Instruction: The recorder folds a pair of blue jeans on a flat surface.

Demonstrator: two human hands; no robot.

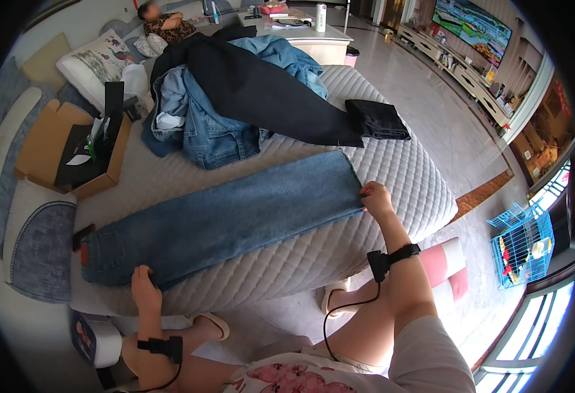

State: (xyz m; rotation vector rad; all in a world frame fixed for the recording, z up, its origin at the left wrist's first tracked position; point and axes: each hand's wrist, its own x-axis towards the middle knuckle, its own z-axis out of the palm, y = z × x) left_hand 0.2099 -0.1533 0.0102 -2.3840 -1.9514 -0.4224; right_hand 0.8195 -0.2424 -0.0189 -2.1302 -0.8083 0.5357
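Observation:
A pair of blue jeans [233, 211], folded lengthwise, lies flat across the quilted grey cover [312, 255] in front of me. At the hem end my right hand [377, 199] pinches the near corner of the leg. My left hand [146, 290] rests at the near edge, close to the back pocket [110, 251]; whether its fingers grip the cloth is hidden. A red-brown patch [84, 251] shows at the waistband. Beyond the jeans are a heap of blue denim [218, 142], black trousers [267, 83] and a folded black garment [378, 119].
An open cardboard box [44, 152] stands at the left beside cushions [96, 64]. Someone with folded arms [169, 22] sits at the back. A table [336, 42] holds a white tumbler [320, 17]. A blue wire cage [523, 250] is on the floor at the right.

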